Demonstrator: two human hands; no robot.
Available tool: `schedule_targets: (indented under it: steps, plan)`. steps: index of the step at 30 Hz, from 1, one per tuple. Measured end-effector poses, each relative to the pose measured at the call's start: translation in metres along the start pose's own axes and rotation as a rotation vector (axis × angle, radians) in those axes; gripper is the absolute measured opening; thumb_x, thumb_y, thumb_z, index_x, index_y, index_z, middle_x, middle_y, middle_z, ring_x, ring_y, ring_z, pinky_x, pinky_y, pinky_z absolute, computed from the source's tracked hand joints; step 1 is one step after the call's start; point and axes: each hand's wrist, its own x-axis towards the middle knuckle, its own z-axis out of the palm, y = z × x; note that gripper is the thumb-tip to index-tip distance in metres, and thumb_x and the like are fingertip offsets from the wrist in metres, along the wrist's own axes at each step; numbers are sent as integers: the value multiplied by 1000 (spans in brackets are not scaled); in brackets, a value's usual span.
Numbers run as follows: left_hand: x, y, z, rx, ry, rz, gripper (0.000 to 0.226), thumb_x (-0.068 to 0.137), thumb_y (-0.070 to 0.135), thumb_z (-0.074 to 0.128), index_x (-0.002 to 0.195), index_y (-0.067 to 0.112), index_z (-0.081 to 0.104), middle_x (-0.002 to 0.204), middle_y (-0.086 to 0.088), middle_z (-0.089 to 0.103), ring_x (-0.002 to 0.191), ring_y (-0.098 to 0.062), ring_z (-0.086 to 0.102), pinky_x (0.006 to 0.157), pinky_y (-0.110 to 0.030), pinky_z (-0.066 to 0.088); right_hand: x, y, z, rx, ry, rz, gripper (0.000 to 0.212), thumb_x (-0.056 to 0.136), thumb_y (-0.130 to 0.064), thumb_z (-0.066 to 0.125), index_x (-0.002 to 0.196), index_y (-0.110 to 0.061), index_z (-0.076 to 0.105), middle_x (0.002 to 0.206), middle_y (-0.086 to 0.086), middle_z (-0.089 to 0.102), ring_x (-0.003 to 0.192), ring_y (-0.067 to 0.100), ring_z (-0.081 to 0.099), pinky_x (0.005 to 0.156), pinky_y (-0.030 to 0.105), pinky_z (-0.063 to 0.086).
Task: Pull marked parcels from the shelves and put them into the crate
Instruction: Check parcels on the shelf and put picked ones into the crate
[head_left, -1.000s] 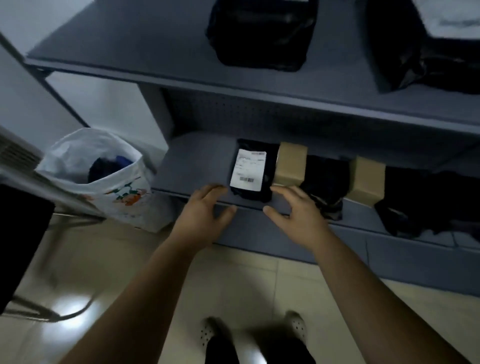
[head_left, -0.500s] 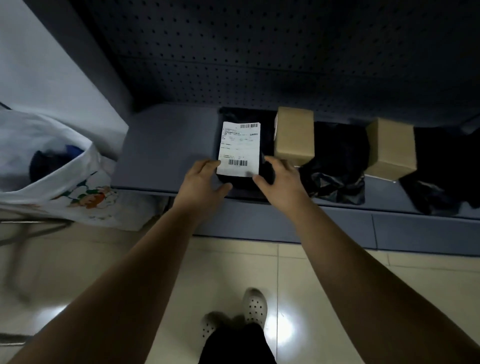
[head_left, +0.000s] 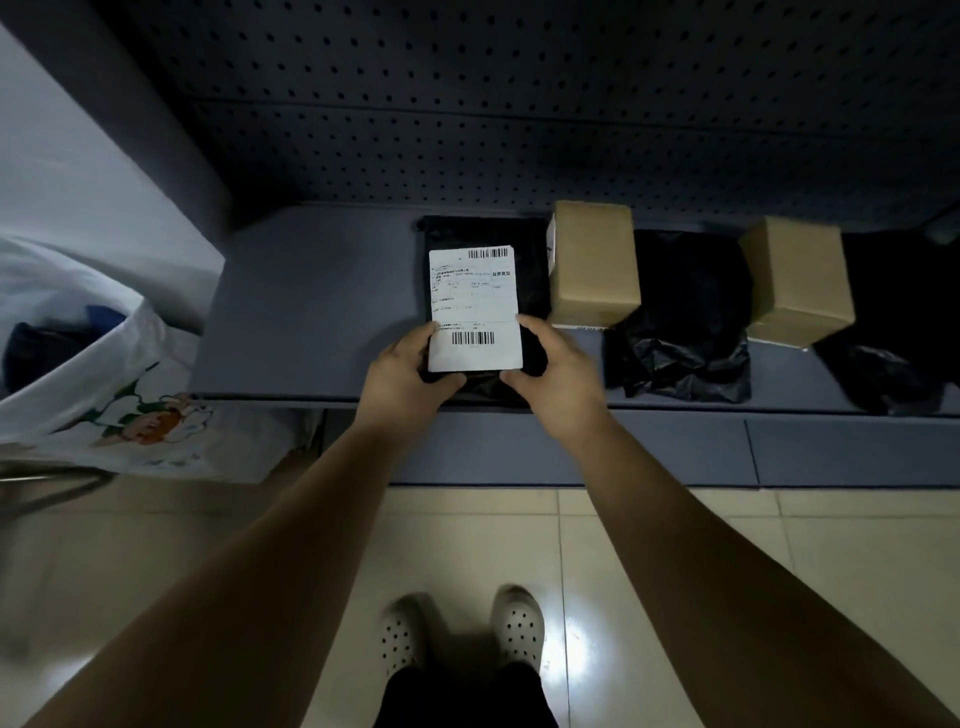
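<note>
Head view: left hand (head_left: 402, 371) and right hand (head_left: 558, 374), spread apart a second ago, now clamp the near end of the labelled parcel (head_left: 475, 306), which lies mid-frame on the shelf (head_left: 311, 312). The grip looks set, so pull-out is likely next; the crate is not in view.

A single wide-angle head-worn view tilts steeply forward and down, close over the low shelf (head_left: 311, 291), which spans twelve o'clock; the tiled floor (head_left: 675, 545) and the wearer's shoes (head_left: 517, 629) lie at six o'clock
</note>
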Motion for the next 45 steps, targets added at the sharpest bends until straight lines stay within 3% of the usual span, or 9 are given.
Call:
schedule_targets:
  steps: [3, 9, 13, 19, 23, 31, 38, 41, 45]
  plan:
    - [-9, 4, -12, -20, 59, 49, 62, 77, 13, 76, 132, 34, 55, 114, 12, 65, 98, -3, 62, 88, -27, 54, -12, -9, 2, 76, 63, -52, 66, 79, -6, 80, 139, -16, 54, 127, -7, 52, 119, 1, 46, 98, -1, 28]
    - [-26, 13, -36, 38, 165, 193, 68, 78, 9, 77, 138, 27, 51, 114, 10, 58, 94, -2, 54, 81, 0, 37, -34, -31, 1, 217, 162, -73, 49, 84, -17, 79, 130, -20, 62, 133, -4, 57, 123, 1, 50, 109, 27, 43]
    - [-36, 11, -37, 124, 249, 288, 65, 77, 11, 79, 136, 16, 53, 114, 1, 60, 95, -6, 54, 83, -6, 39, -45, -38, 3, 251, 261, -152, 41, 82, -1, 76, 121, -10, 66, 129, 9, 59, 113, -10, 52, 95, 10, 46]
    - [-41, 10, -36, 158, 318, 302, 60, 78, 12, 79, 133, 14, 55, 119, -1, 60, 102, -17, 61, 85, -25, 49, -50, -32, 12, 174, 322, -213, 40, 83, -8, 77, 121, -15, 67, 128, -6, 58, 122, 7, 54, 103, 42, 49]
    - [-35, 4, -36, 154, 283, 268, 60, 78, 16, 79, 133, 15, 55, 117, 1, 61, 101, -14, 60, 87, -25, 49, -43, -31, 17, 164, 278, -195, 44, 83, -9, 76, 125, -14, 66, 130, -2, 58, 121, 10, 55, 105, 38, 48]
    - [-5, -4, -35, 73, 170, 89, 58, 79, 19, 78, 133, 21, 57, 114, 9, 54, 97, -9, 56, 89, -21, 45, -6, -32, 23, 96, 128, -62, 48, 88, -9, 73, 134, -13, 60, 123, -9, 50, 114, 5, 49, 94, -6, 27]
    - [11, -7, -34, 47, 89, -69, 46, 91, 33, 60, 134, 16, 55, 131, 2, 49, 122, -16, 50, 103, -26, 37, 6, -20, 30, 11, 60, -53, 44, 89, -11, 71, 132, -9, 62, 130, 10, 56, 119, 16, 52, 92, -7, 22]
    - [9, -3, -40, 156, 113, -18, 46, 92, 37, 58, 133, 15, 55, 135, 0, 47, 127, -19, 44, 106, -28, 34, -4, -19, 18, 51, 96, -57, 44, 87, -15, 74, 130, -11, 63, 128, 3, 54, 117, 9, 51, 103, 10, 36]
    - [9, 17, -37, 194, 107, 163, 48, 93, 37, 60, 135, 16, 53, 140, 2, 43, 131, -17, 39, 112, -34, 33, -12, -23, -16, 41, 268, -145, 32, 89, -17, 70, 120, -9, 69, 112, -2, 57, 97, -1, 54, 86, 11, 47]
